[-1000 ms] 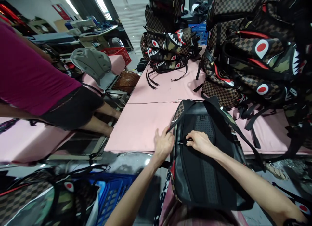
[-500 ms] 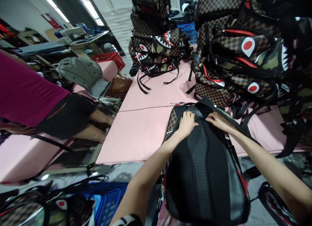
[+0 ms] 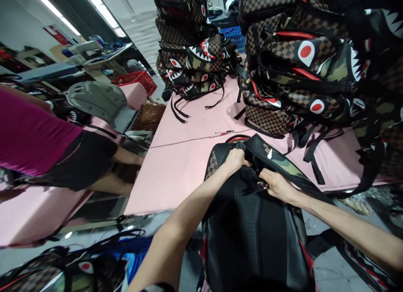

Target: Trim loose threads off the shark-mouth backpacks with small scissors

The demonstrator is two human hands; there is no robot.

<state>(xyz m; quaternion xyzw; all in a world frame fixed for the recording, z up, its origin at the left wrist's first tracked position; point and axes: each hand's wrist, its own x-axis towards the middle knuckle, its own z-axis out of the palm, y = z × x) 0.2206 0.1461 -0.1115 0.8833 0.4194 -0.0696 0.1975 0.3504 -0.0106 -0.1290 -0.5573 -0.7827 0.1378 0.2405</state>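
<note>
A black backpack [image 3: 273, 237] lies with its padded back panel up, half on the pink table and reaching toward me. Checkered and camouflage cloth shows along its far edge. Near its top, my left hand [image 3: 234, 161] is closed on black material by the shoulder straps. My right hand [image 3: 278, 186] is closed on bunched black fabric [image 3: 250, 180] at the upper back panel. A small shiny metal piece [image 3: 262, 185] shows at the right fingertips; I cannot tell what it is. The fabric between my hands is pulled up and creased.
Stacked shark-face backpacks [image 3: 192, 61] stand at the back of the pink table [image 3: 176, 170], with a larger pile [image 3: 302, 73] at right. A thin cord [image 3: 189, 139] crosses the cloth. At left are a person in a magenta shirt [image 3: 34, 132] and a grey chair [image 3: 96, 101]. More bags lie lower left.
My hands have gone from resting on the backpack's top to gripping it. Black fabric now bunches up between them, and the right hand has come nearer to me. The camera view has shifted slightly.
</note>
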